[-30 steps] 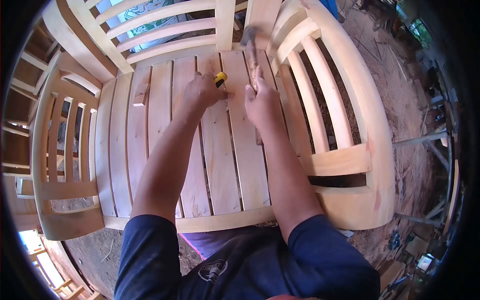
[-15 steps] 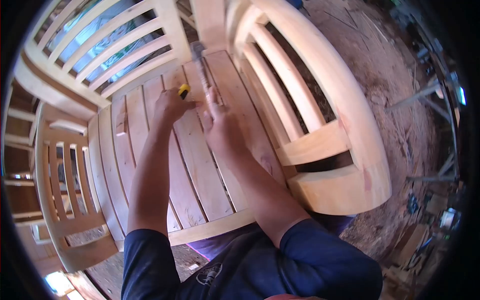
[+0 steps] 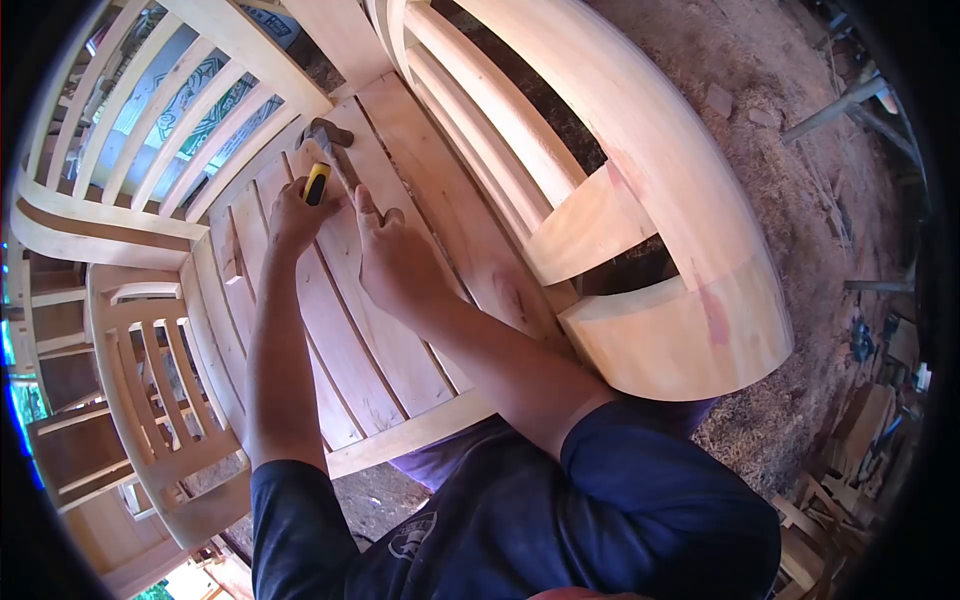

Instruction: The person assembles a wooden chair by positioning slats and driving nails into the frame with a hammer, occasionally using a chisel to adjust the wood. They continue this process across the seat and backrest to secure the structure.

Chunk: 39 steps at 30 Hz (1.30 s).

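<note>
My right hand (image 3: 398, 265) grips a hammer (image 3: 328, 131) over the bench slats (image 3: 390, 345); my left hand (image 3: 290, 220) clasps a yellow-and-black tool (image 3: 317, 184), so near that a skewed blow could bruise its fingers.

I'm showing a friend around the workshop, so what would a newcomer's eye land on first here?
Probably the big curved armrest, sweeping down the right side of the slatted seat. Next, the small yellow and black tool in the left hand, bright against pale wood. Just beside it, the hammer in the right hand, its head over the seat's far part.
</note>
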Each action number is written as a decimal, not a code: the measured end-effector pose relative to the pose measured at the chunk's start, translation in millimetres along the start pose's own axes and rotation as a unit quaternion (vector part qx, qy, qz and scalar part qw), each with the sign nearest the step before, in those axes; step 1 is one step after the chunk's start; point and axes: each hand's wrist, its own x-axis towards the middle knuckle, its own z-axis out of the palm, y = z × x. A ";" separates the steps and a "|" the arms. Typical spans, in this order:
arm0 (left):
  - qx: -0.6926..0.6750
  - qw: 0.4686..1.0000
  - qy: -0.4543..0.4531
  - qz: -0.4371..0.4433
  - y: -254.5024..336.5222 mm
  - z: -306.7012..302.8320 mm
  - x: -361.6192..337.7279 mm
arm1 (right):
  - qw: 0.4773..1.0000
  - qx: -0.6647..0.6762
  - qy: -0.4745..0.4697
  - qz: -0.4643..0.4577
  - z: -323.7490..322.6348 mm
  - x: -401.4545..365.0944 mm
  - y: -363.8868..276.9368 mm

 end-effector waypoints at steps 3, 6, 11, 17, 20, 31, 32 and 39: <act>-0.025 0.998 0.038 0.034 -8.2 3.7 -3.7 | 1.000 -0.007 0.002 -0.002 7.3 0.8 3.0; 0.002 0.991 0.121 0.063 1.9 9.9 -20.3 | 1.000 -0.015 -0.009 0.000 6.0 -1.1 9.6; 0.065 0.975 0.198 0.073 13.3 24.8 -51.3 | 0.998 -0.002 -0.043 0.036 -7.2 -1.4 13.6; 0.066 0.969 0.235 0.030 7.8 34.2 -55.2 | 0.972 0.065 0.186 -0.124 -24.9 13.2 24.7; 0.056 0.973 0.224 0.014 10.6 30.4 -57.9 | 0.954 0.079 0.246 -0.152 -55.3 27.5 -4.1; 0.000 0.980 0.197 0.014 6.8 18.6 -55.1 | 0.976 -0.063 0.206 -0.025 -43.7 60.3 15.1; -0.005 0.983 0.182 0.004 5.3 19.7 -56.8 | 0.969 -0.029 0.241 -0.050 -46.1 57.5 10.6; -0.023 0.976 0.216 0.031 1.1 24.8 -55.4 | 0.923 0.085 0.335 -0.169 -67.8 40.6 -22.3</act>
